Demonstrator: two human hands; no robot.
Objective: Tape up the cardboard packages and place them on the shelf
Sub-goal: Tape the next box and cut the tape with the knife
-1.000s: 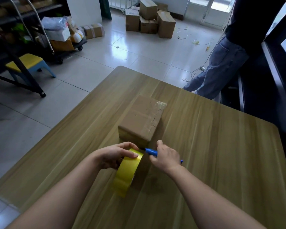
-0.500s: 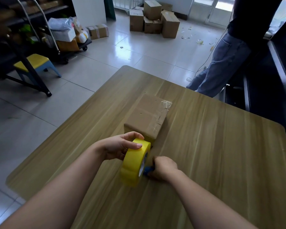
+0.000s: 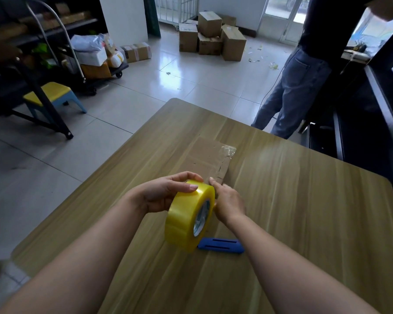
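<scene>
Left hand [image 3: 166, 196] has the yellow tape roll [image 3: 186, 220], gripping it from the 9 o'clock side with the thumb laid across the top of the band and the fingers curled over the far rim. The roll stands on edge, core facing 3 o'clock. Right hand [image 3: 228, 202] sits against that 3 o'clock face, index finger pointing up past the rim. Its other fingers are tucked behind the roll, so I cannot tell whether they pinch a tape end or just rest there.

At 6 o'clock from the right hand, the blue cutter [image 3: 220, 245] lies flat on the wooden table [image 3: 315, 223], one end hidden behind the roll, neither hand on it. At 12 o'clock, just past the fingertips, the cardboard package [image 3: 207, 155] sits on the table, clear tape crinkled at its far right corner.

Further out, at 1 o'clock, a person in jeans [image 3: 290, 94] stands beside the table. At 12 o'clock there is a pile of boxes [image 3: 211, 35] on the tiled floor. At 10 o'clock stand a loaded cart [image 3: 93, 57] and a yellow stool [image 3: 52, 94], with dark shelving [image 3: 14, 30] behind them.
</scene>
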